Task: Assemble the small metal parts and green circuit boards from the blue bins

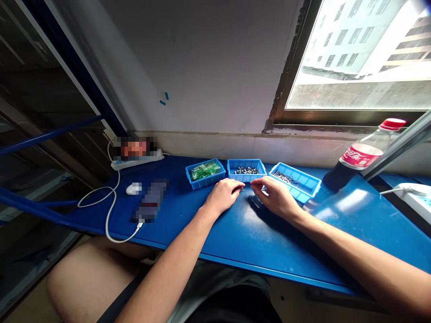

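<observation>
My left hand [222,195] rests at the blue tabletop in front of the bins, its thumb and fingers pinched together. A small thin metal piece seems to stick out at its fingertips; its kind is too small to tell. Close by on the right, my right hand [274,194] is also pinched, with whatever lies between its fingers too small to make out. Just behind the hands stands a blue bin [247,178] of small shiny metal parts. The right-hand blue bin [308,185] holds thin metal pins or screws. Green plastic packets [206,169] fill the left-hand blue bin [207,181].
A cola bottle [362,154] stands right of the bins by the window. On the left lie a phone [151,200] with a white cable [112,220] and a small white object [134,188]. Power strips sit at the back left [138,159] and far right [414,197].
</observation>
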Demonstrator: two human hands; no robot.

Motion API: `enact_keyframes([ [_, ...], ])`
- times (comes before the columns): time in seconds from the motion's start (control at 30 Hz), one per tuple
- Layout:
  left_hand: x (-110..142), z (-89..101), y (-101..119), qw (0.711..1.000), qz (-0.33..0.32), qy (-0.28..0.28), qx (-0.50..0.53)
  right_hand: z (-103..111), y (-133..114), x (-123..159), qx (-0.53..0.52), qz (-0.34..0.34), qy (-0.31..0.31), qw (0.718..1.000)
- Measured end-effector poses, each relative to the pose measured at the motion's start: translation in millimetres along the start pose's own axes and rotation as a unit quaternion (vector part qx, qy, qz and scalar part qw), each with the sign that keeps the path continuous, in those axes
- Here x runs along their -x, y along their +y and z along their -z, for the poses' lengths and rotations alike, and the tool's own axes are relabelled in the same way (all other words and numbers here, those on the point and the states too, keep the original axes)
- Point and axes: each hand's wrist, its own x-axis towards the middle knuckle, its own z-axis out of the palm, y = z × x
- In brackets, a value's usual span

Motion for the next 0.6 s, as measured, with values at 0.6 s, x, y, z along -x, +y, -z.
enact_keyframes([
  [0.6,-4.6,-5.2,16.9,0.962,0.004,0.119,0.247,-7.4,-0.2,1.2,0.038,0.042,-0.063,0.996],
])
